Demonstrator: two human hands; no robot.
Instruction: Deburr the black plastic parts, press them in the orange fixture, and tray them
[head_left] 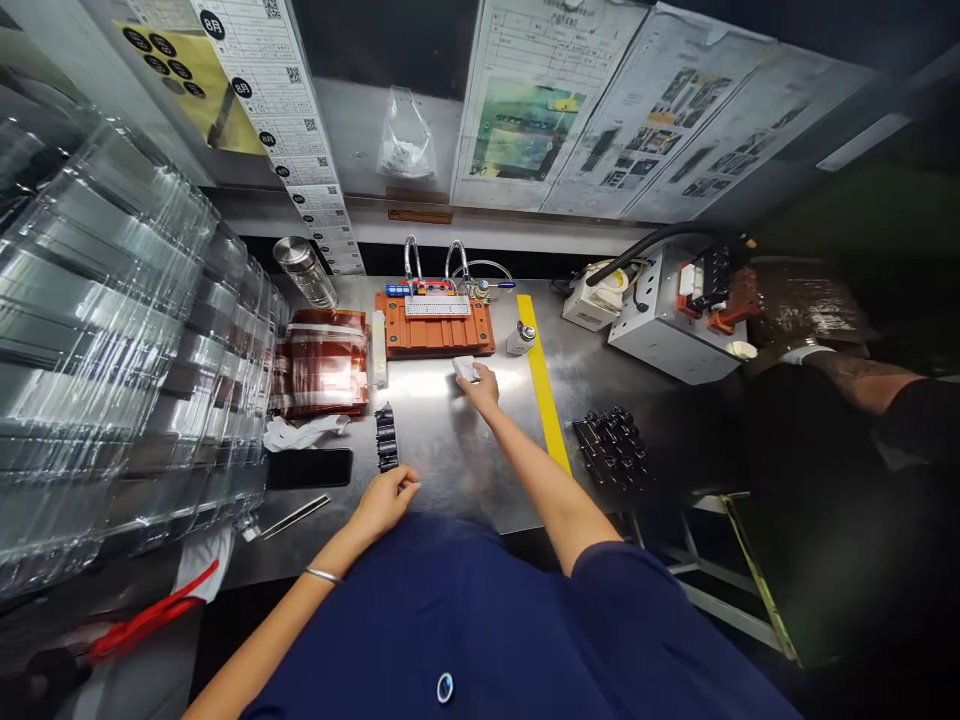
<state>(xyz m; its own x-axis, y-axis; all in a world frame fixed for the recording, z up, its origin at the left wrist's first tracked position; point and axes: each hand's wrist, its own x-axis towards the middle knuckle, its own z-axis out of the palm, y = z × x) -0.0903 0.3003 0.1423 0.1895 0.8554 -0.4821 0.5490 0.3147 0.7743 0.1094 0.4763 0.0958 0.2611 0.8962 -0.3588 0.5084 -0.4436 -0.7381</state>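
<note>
My right hand (482, 390) is closed on a crumpled white wipe (465, 368), just in front of an orange fixture (439, 335). A perforated pale plate (437, 306) lies on top of that fixture, and two curved metal hoses rise behind it. Near the bench's front edge, my left hand (385, 503) has its fingers curled in; whether anything is between them is hidden. Just beyond its fingers lies a row of black moulded parts (386, 437); I cannot tell if they touch. A small white bottle with a metal top (520, 338) stands right of the fixture.
Stacked clear plastic trays (127, 350) crowd the left. Beside them are amber-film packs (324, 362), a steel flask (305, 270) and a black phone (310, 468). Yellow tape (543, 385) crosses the bench. Rightward are black parts (611, 448), a grey machine (675, 315) and another person's arm (855, 378).
</note>
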